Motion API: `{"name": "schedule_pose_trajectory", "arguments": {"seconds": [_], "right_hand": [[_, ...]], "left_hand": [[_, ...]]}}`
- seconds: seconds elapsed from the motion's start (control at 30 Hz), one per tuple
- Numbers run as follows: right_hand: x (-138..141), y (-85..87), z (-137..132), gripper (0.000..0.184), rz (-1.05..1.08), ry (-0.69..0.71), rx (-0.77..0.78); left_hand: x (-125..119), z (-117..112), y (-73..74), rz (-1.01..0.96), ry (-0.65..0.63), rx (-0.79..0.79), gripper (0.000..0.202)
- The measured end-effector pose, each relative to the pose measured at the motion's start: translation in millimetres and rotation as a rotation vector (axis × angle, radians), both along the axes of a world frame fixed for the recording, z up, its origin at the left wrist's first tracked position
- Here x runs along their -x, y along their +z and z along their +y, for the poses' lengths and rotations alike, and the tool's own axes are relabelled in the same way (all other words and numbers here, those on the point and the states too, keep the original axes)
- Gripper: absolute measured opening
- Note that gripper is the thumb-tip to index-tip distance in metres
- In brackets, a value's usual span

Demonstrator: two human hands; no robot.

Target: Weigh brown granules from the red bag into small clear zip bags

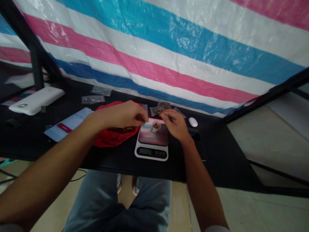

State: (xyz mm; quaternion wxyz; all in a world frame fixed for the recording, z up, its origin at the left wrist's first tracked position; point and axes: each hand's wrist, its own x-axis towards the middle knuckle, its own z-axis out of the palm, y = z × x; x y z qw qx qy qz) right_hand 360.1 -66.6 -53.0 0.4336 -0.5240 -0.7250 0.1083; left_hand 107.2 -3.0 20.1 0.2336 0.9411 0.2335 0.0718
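A white digital kitchen scale [151, 152] lies on the black table in front of me. On its shiny plate stands a small whitish cup [156, 127] with brown bits inside. My left hand [129, 114] hovers left of the cup, above the edge of a red plastic bag [109, 138] of dark brown pieces. Its fingers are pinched together; whatever they hold is too small to make out. To the right of the cup, my right hand [177, 125] is curled with thumb and forefinger tips close together. I cannot make out anything between them.
Small clear bags with brown pieces [159, 109] lie behind the scale. Flat clear bags [93, 99] are at the back left. A phone [69, 124] and a white power bank [37, 100] lie left. A white mouse [193, 122] and dark tablet [200, 146] sit right. Striped sheeting [154, 61] hangs behind.
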Motion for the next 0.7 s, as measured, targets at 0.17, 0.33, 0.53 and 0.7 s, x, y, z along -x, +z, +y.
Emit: {"name": "schedule_pose_trajectory", "arguments": {"seconds": [0.17,0.33,0.53,0.7], "right_hand": [[-4,-2.3,1,0.027,-0.018,-0.034,-0.003],[-4,-2.1,1,0.021,0.004,-0.043,0.010],[-2,-2.8,-1,0.022,0.065,-0.029,0.011],[-5,-4.5,0,0.021,0.050,-0.052,0.010]], "left_hand": [[-41,1,-2.0,-0.014,-0.098,-0.105,0.022],[-55,1,-5.7,0.017,-0.132,-0.116,0.022],[-54,0,-4.0,0.005,-0.141,-0.069,0.017],[-22,-9,-5.8,0.013,0.015,-0.205,0.022]]}}
